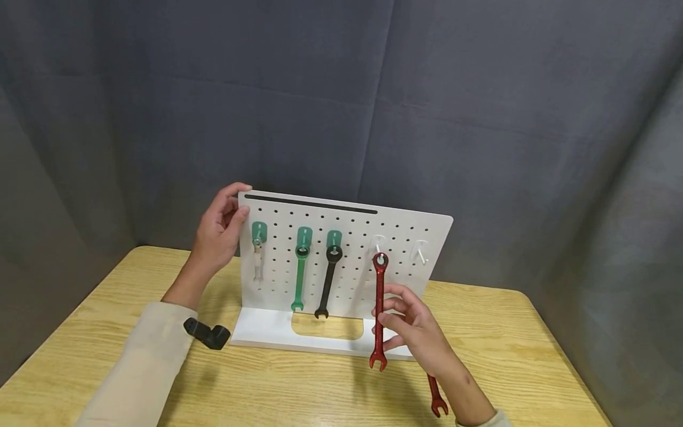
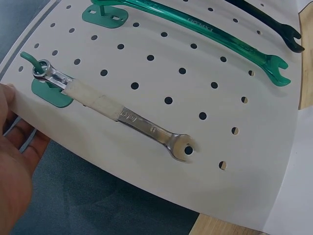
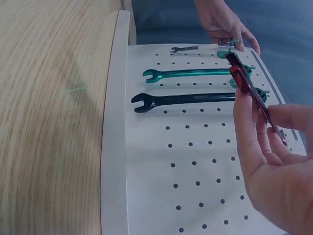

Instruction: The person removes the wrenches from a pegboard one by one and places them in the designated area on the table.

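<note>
My left hand [image 1: 216, 231] grips the upper left edge of a white pegboard [image 1: 352, 279], thumb on the front. My right hand [image 1: 413, 326] pinches a red wrench [image 1: 379, 302] by its shaft, open end down. The wrench's ring end lines up with the tip of a white hook [image 1: 377, 244]; how far the hook passes through is unclear. From green hooks hang a silver wrench [image 2: 142, 122] with a pale wrapped shaft, a green wrench [image 1: 300, 279] and a black wrench [image 1: 328, 284]. Another white hook [image 1: 421, 254] at the right holds nothing.
A second red wrench [image 1: 436, 398] lies on the wooden table [image 1: 267, 385], partly hidden by my right forearm. The pegboard stands on a white base [image 1: 261, 329] with a cut-out. Grey curtains [image 1: 299, 107] hang behind and at the sides.
</note>
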A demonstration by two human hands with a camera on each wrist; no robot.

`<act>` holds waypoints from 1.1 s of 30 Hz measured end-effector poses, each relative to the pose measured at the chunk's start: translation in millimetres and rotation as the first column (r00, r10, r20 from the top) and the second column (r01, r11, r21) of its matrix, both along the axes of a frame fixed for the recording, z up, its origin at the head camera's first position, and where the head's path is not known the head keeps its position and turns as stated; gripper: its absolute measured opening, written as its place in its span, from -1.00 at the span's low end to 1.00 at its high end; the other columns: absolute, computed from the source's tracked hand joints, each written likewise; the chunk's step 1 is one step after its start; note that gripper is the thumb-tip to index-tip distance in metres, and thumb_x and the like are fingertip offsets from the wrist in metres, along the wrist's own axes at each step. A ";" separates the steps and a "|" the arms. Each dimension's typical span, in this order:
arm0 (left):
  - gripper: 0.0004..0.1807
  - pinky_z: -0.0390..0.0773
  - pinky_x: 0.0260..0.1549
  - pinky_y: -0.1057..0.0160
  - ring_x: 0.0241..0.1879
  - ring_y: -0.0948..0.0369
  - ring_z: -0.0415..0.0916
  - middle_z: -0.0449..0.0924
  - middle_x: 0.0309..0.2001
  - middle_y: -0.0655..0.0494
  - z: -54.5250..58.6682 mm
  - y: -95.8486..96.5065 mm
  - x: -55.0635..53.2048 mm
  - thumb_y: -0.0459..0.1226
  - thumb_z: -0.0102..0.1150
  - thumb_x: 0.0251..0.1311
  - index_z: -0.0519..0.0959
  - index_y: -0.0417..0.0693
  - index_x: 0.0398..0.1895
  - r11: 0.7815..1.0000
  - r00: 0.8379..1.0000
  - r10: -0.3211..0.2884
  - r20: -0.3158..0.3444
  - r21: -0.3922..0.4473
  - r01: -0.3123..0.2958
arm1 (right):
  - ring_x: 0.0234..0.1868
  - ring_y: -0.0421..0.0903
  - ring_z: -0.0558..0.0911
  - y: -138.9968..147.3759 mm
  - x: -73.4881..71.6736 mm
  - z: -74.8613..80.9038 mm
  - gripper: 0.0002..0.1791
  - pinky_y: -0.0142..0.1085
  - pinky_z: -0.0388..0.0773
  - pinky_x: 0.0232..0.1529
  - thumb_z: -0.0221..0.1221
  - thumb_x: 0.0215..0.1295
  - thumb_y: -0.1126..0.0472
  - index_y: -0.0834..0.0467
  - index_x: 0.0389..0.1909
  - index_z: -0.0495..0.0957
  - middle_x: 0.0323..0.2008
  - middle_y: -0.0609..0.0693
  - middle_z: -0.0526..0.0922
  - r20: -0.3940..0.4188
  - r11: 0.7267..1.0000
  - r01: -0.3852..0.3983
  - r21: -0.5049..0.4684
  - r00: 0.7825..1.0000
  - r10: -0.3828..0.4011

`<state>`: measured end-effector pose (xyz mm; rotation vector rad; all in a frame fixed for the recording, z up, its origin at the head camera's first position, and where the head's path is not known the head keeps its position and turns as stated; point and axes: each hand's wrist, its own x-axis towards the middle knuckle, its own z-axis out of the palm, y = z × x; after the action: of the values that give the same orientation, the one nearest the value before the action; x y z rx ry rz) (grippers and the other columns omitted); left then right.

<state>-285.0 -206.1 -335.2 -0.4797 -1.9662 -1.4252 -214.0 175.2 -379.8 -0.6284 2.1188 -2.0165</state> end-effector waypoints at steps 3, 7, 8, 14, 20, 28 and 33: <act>-0.59 0.29 -0.35 0.32 -0.34 0.17 0.29 0.39 -0.23 -0.15 1.3 1.7 1.2 -0.47 -0.01 0.53 0.39 -0.15 0.38 1.000 1.000 0.002 0.001 -0.001 -0.002 | -0.24 -0.01 0.68 0.4 0.4 0.3 -0.49 0.05 0.69 -0.41 0.17 0.44 0.40 0.36 0.34 0.29 -0.11 0.28 0.57 0.001 1.000 0.001 0.000 1.000 -0.001; -0.59 0.28 -0.36 0.31 -0.36 0.18 0.28 0.37 -0.24 -0.13 1.8 3.7 2.8 -0.47 0.00 0.53 0.40 -0.15 0.37 1.000 1.000 0.010 0.001 -0.002 -0.010 | -0.25 -0.01 0.69 0.9 0.6 0.3 -0.50 0.07 0.68 -0.40 0.16 0.44 0.41 0.33 0.35 0.31 -0.11 0.28 0.57 0.003 1.000 0.002 0.002 1.000 -0.002; -0.59 0.29 -0.35 0.31 -0.36 0.18 0.29 0.38 -0.24 -0.13 1.7 3.9 2.8 -0.47 0.00 0.53 0.40 -0.15 0.37 1.000 1.000 0.011 0.000 -0.003 -0.011 | -0.25 0.00 0.69 1.3 0.5 0.4 -0.49 0.07 0.68 -0.40 0.16 0.44 0.41 0.34 0.35 0.30 -0.10 0.29 0.56 0.001 1.000 0.000 0.004 1.000 0.000; -0.57 0.33 -0.33 0.30 -0.29 0.12 0.36 0.44 -0.19 -0.11 0.3 1.6 1.2 -0.42 0.02 0.54 0.40 -0.05 0.40 1.000 1.000 -0.009 0.005 0.007 0.009 | -0.26 0.01 0.69 2.2 0.2 2.3 -0.47 0.05 0.69 -0.40 0.15 0.44 0.41 0.38 0.36 0.27 -0.10 0.33 0.56 0.003 1.000 -0.013 0.003 1.000 0.013; -0.56 0.33 -0.31 0.30 -0.29 0.13 0.36 0.45 -0.18 -0.11 1.7 1.8 -0.6 -0.42 0.02 0.54 0.39 -0.03 0.41 1.000 1.000 0.002 0.004 -0.011 -0.002 | -0.26 0.01 0.69 1.5 0.3 5.6 -0.50 0.05 0.69 -0.40 0.16 0.43 0.41 0.33 0.34 0.31 -0.13 0.21 0.59 0.006 1.000 -0.005 0.002 1.000 0.005; -0.58 0.30 -0.33 0.30 -0.33 0.14 0.31 0.40 -0.21 -0.16 4.5 3.3 3.3 -0.49 -0.03 0.53 0.36 -0.16 0.38 1.000 1.000 -0.006 -0.004 -0.024 0.006 | -0.27 0.03 0.69 -0.5 0.2 9.0 -0.46 0.07 0.68 -0.40 0.13 0.41 0.43 0.35 0.37 0.28 -0.13 0.21 0.59 0.012 1.000 0.005 -0.006 1.000 -0.004; -0.57 0.31 -0.33 0.30 -0.31 0.15 0.33 0.43 -0.19 -0.09 1.4 -0.3 0.9 -0.44 0.01 0.54 0.37 -0.05 0.40 1.000 1.000 -0.009 0.015 -0.024 0.009 | -0.27 0.03 0.69 0.3 1.0 9.7 -0.50 0.07 0.68 -0.40 0.14 0.41 0.43 0.30 0.34 0.32 -0.14 0.17 0.60 0.015 1.000 -0.001 -0.013 1.000 0.001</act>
<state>-284.1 -206.4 -333.9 -0.4904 -1.9972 -1.4159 -213.0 175.6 -370.1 -0.6135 2.0983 -2.0297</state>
